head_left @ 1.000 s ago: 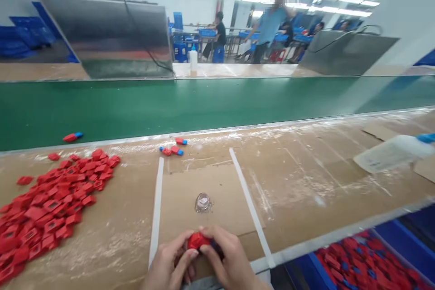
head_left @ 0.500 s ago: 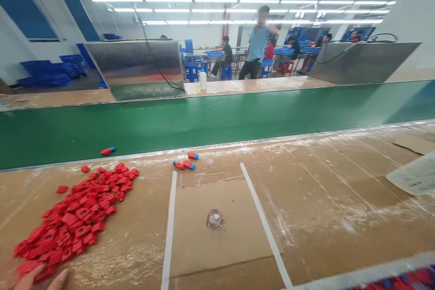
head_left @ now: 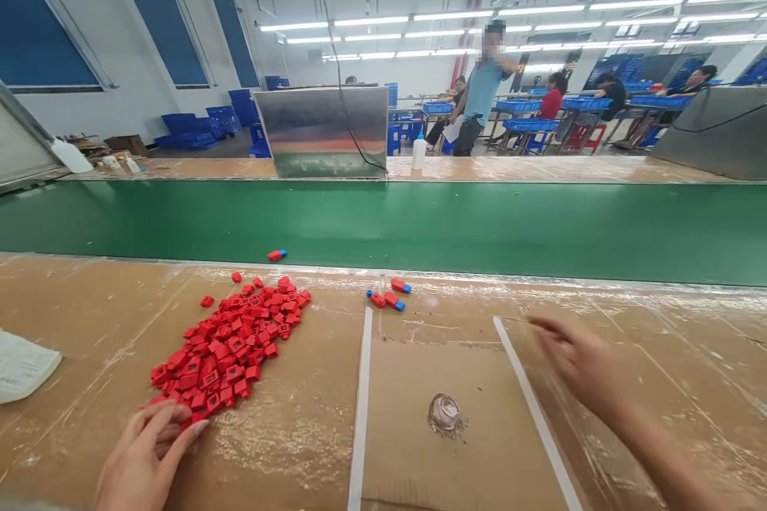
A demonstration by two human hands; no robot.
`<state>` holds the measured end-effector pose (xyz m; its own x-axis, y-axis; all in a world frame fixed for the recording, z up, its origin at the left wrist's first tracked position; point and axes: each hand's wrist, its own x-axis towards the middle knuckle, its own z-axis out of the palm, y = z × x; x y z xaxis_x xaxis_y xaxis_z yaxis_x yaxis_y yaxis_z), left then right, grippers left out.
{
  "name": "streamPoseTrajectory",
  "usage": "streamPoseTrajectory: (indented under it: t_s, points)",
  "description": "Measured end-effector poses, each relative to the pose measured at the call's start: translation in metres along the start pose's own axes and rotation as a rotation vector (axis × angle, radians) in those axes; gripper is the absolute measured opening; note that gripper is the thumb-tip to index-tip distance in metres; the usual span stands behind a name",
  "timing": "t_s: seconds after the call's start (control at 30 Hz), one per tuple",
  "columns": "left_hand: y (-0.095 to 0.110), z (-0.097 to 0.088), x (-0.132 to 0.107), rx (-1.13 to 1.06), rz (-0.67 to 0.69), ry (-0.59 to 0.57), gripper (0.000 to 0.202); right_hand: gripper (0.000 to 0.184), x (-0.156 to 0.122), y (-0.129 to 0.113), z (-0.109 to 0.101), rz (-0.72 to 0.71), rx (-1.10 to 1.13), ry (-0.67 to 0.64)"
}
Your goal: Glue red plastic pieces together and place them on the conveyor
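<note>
Currently we have our left hand at the near end of the pile of red blocks on the bench, fingers curled; whether its grip has closed on a block, we cannot tell. Our right hand is blurred just beside the right tape strip, its grip unclear.
</note>
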<state>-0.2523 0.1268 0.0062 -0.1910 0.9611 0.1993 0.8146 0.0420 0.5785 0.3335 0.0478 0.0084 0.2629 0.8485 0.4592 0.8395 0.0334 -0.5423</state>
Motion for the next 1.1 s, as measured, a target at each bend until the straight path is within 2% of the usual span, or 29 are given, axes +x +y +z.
streamPoseTrajectory:
  t_s: [0.07,0.13,0.2,0.27,0.37,0.47,0.6,0.7,0.8,0.87,1.0,1.1]
  points:
    - [0.007,0.005,-0.011,-0.107,0.015,0.036,0.049,0.022,0.037,-0.012,0.039,-0.146,0.013,-0.167]
    - [0.019,0.012,-0.026,-0.266,-0.014,0.047,0.048,0.029,0.071,-0.030,0.083,-0.270,0.015,-0.297]
    - [0.040,0.020,-0.043,-0.514,-0.101,-0.023,0.043,0.035,0.096,-0.049,0.120,-0.347,0.004,-0.387]
    - [0.064,0.029,-0.059,-0.771,-0.198,-0.111,0.035,0.031,0.110,-0.060,0.143,-0.376,-0.016,-0.448]
    - [0.098,0.042,-0.077,-1.108,-0.338,-0.241,0.030,0.022,0.117,-0.059,0.150,-0.339,-0.058,-0.493]
    - [0.119,0.056,-0.086,-1.309,-0.450,-0.394,0.039,0.024,0.112,-0.045,0.134,-0.246,-0.087,-0.484]
    - [0.135,0.070,-0.091,-1.345,-0.449,-0.561,0.030,0.035,0.083,-0.023,0.089,-0.111,-0.057,-0.440]
    - [0.148,0.077,-0.095,-1.157,-0.297,-0.623,0.026,0.041,0.038,-0.007,0.049,-0.018,0.004,-0.406]
    - [0.162,0.082,-0.100,-0.915,-0.029,-0.682,0.024,0.043,-0.020,0.012,0.015,0.099,0.113,-0.349]
    - [0.168,0.085,-0.104,-0.798,0.116,-0.705,0.027,0.043,-0.059,0.026,-0.001,0.236,0.239,-0.280]
    - [0.172,0.093,-0.109,-0.695,0.152,-0.729,0.034,0.049,-0.119,0.049,-0.023,0.413,0.290,-0.134]
    - [0.173,0.095,-0.108,-0.607,0.234,-0.690,0.029,0.049,-0.140,0.057,-0.031,0.425,0.238,-0.077]
